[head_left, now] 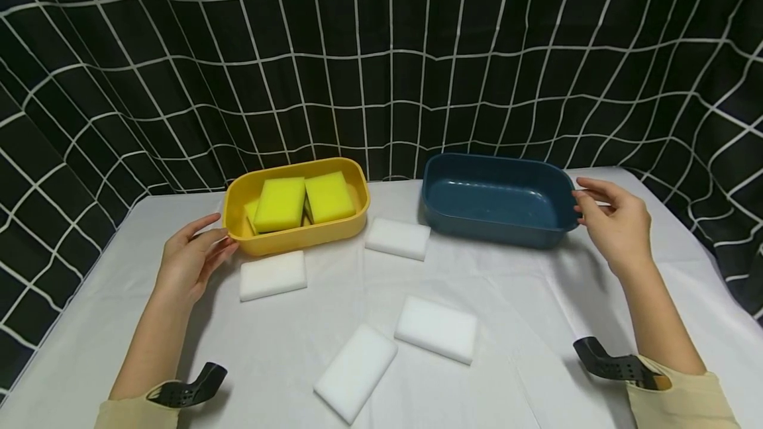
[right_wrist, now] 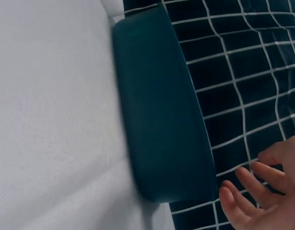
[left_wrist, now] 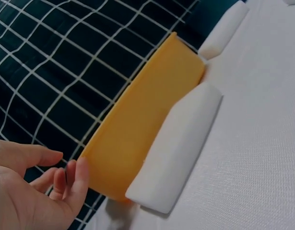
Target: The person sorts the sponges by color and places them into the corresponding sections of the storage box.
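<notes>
Crosswise, yellow tub (head_left: 304, 239) (right end farther), blue tub (head_left: 495, 233)

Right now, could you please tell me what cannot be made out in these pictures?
Head view: how many yellow sponges lie in the yellow bin; the upper ones and the front wall hide the rest.
Left wrist view: the yellow bin's contents, hidden by its side wall; also most of a white block, cut off at the top right.
Right wrist view: the blue bin's inside, hidden by its outer wall.
</notes>
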{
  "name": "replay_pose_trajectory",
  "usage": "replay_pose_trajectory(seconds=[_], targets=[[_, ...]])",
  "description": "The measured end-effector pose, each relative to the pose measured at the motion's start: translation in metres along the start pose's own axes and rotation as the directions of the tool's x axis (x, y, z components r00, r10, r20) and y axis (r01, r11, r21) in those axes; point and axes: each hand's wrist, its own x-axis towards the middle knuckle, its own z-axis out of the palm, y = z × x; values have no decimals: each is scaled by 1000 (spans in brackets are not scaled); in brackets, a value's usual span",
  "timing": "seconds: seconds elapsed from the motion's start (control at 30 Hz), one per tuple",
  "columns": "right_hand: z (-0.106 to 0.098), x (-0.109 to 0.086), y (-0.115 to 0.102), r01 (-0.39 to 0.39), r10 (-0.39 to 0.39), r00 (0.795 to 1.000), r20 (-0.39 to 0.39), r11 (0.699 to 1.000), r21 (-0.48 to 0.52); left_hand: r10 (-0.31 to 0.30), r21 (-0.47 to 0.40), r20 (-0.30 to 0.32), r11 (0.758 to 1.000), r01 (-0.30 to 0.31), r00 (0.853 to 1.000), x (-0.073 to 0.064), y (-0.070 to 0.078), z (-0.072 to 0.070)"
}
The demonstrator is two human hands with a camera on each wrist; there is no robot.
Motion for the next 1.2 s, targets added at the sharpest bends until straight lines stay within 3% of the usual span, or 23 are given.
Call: replay_pose_trajectory(seconds=[0.2,0.47,0.83,1.2], targets=[[-2,2,4,-6,6,1000,8,1000,-1,72,80,18,994,-73,997,-3,0,3],[-1,4,11,-42,42,999,15,998,-41,188,196,48,961,-194,981,-10,3,8],[0,4,23,-82,82,996,47,997,-16,258,257,121,925,-281,959,-11,2,12],[7,7,33,-118,119,991,66,993,-20,378,272,233,859,-433,896,-18,-3,8]])
